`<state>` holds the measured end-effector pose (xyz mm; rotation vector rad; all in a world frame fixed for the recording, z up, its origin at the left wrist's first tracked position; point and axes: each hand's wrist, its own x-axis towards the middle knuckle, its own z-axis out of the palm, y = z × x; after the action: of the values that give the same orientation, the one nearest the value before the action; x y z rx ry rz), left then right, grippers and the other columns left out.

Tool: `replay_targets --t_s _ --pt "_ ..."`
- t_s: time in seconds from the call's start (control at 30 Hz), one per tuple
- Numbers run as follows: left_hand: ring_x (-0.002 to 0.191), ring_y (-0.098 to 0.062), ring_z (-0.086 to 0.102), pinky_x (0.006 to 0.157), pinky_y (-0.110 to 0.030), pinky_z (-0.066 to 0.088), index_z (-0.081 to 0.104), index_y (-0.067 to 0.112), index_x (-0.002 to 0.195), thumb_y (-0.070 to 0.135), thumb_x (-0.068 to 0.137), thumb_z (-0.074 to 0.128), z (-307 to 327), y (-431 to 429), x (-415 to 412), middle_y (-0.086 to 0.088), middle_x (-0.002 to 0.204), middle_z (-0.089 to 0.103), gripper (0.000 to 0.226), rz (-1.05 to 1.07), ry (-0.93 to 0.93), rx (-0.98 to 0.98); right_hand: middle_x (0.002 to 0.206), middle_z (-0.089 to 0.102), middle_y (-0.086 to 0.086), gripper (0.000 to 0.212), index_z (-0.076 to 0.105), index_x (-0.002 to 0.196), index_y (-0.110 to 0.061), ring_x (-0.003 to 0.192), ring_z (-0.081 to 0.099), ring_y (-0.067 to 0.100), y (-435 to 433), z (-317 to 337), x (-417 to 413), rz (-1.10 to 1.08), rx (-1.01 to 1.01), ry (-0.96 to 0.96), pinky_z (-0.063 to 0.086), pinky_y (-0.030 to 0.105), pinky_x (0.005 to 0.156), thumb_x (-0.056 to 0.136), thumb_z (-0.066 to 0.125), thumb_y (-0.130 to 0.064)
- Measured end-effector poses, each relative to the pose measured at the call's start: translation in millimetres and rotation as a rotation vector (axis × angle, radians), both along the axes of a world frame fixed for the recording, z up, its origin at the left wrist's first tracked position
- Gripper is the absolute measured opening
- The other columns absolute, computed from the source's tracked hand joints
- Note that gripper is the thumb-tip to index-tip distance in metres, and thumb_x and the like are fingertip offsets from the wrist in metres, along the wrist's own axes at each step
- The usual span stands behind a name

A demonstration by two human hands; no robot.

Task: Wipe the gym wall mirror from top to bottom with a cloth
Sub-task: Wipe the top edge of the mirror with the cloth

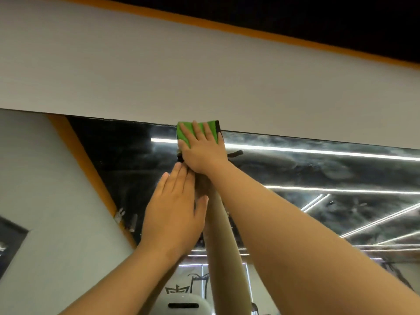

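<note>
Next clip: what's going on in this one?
A person is wiping a large wall mirror with a green, black-edged cloth. The right hand presses the cloth flat against the glass at the mirror's top edge, just under the white wall band. The left hand, fingers straight, seems to rest flat on the glass lower down and holds nothing. Cloudy smears show across the glass to the right.
</note>
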<state>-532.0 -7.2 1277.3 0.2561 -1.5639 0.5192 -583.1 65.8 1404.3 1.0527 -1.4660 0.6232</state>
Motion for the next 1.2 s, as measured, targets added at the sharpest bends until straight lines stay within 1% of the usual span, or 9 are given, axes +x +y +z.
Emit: replay_targets --t_s 0.1,0.17,0.23,0.43,0.57,0.73,0.9,1.1,1.2 --pt "0.147 -0.003 -0.020 0.118 -0.024 -0.015 -0.010 0.023 0.158 0.059 0.100 0.008 0.7 2.2 11.4 0.007 0.166 -0.013 0.070 -0.031 -0.063 0.010 0.166 -0.007 -0.007 0.053 0.001 0.157 -0.036 0.151 -0.010 0.014 19.0 -4.6 -23.2 -0.005 -0.003 0.016 -0.009 0.042 0.121 0.107 0.019 -0.041" --pt "0.145 0.004 -0.015 0.117 -0.018 -0.011 0.000 0.025 0.160 0.048 0.106 0.026 3.3 1.0 24.1 0.011 0.167 -0.007 0.064 -0.108 -0.121 0.030 0.166 -0.004 -0.007 0.055 0.003 0.157 -0.037 0.152 -0.007 0.012 39.2 -8.6 -44.3 -0.014 -0.043 -0.021 -0.006 0.040 0.121 0.106 0.022 -0.039" --pt "0.142 0.008 -0.009 0.115 -0.015 -0.006 0.011 0.027 0.160 0.043 0.106 0.033 10.2 -7.3 38.0 0.014 0.167 0.003 0.061 -0.152 -0.093 0.013 0.166 -0.002 -0.008 0.057 0.005 0.157 -0.037 0.152 -0.005 0.011 58.9 -12.7 -62.7 -0.039 -0.080 -0.064 -0.002 0.040 0.122 0.105 0.025 -0.040" --pt "0.153 -0.006 -0.001 0.118 -0.021 -0.005 0.013 0.020 0.160 0.042 0.105 0.032 35.0 -51.5 79.0 0.007 0.167 0.008 0.063 0.007 0.053 0.010 0.166 -0.003 -0.005 0.058 0.002 0.157 -0.039 0.152 -0.006 0.014 69.6 -15.9 -69.7 -0.092 -0.102 -0.091 0.001 0.042 0.122 0.104 0.022 -0.052" --pt "0.153 -0.007 0.000 0.118 -0.022 -0.003 0.012 0.020 0.161 0.045 0.104 0.031 26.2 -68.9 92.2 0.007 0.168 0.006 0.064 -0.070 0.124 0.106 0.166 -0.005 0.003 0.054 0.000 0.156 -0.039 0.152 -0.009 0.021 52.3 -3.2 -56.0 -0.070 -0.159 -0.156 -0.004 0.045 0.123 0.105 0.015 -0.049" --pt "0.153 -0.008 -0.007 0.119 -0.024 -0.011 0.004 0.021 0.161 0.048 0.104 0.024 24.0 -71.4 89.5 0.007 0.168 -0.002 0.066 -0.025 0.111 0.090 0.166 -0.001 0.003 0.054 0.004 0.158 -0.036 0.153 -0.006 0.023 -1.5 12.4 -0.8 -0.034 -0.129 -0.088 -0.005 0.044 0.123 0.106 0.017 -0.044" --pt "0.153 -0.008 -0.008 0.123 -0.028 -0.008 0.003 0.019 0.161 0.048 0.105 0.023 23.3 -72.9 89.8 0.005 0.168 -0.003 0.066 -0.009 0.099 0.088 0.166 -0.003 0.003 0.054 0.001 0.158 -0.035 0.152 -0.008 0.023 -49.3 8.4 43.5 -0.018 -0.101 0.012 -0.006 0.045 0.121 0.107 0.017 -0.042" --pt "0.154 -0.011 -0.008 0.125 -0.031 -0.006 0.003 0.017 0.161 0.047 0.105 0.020 25.4 -74.4 90.7 0.002 0.169 -0.002 0.066 0.027 0.083 0.091 0.166 -0.001 -0.003 0.051 0.004 0.156 -0.038 0.152 -0.006 0.016 -36.3 -0.6 30.4 -0.006 -0.045 0.079 -0.005 0.040 0.121 0.107 0.017 -0.038" --pt "0.154 -0.012 -0.008 0.125 -0.032 -0.007 0.002 0.016 0.161 0.047 0.105 0.019 25.9 -77.6 91.0 0.001 0.169 -0.003 0.066 0.021 0.069 0.079 0.166 0.000 -0.005 0.051 0.004 0.156 -0.040 0.152 -0.004 0.015 -7.2 -5.9 1.8 -0.048 -0.099 -0.006 -0.002 0.039 0.122 0.107 0.018 -0.038"
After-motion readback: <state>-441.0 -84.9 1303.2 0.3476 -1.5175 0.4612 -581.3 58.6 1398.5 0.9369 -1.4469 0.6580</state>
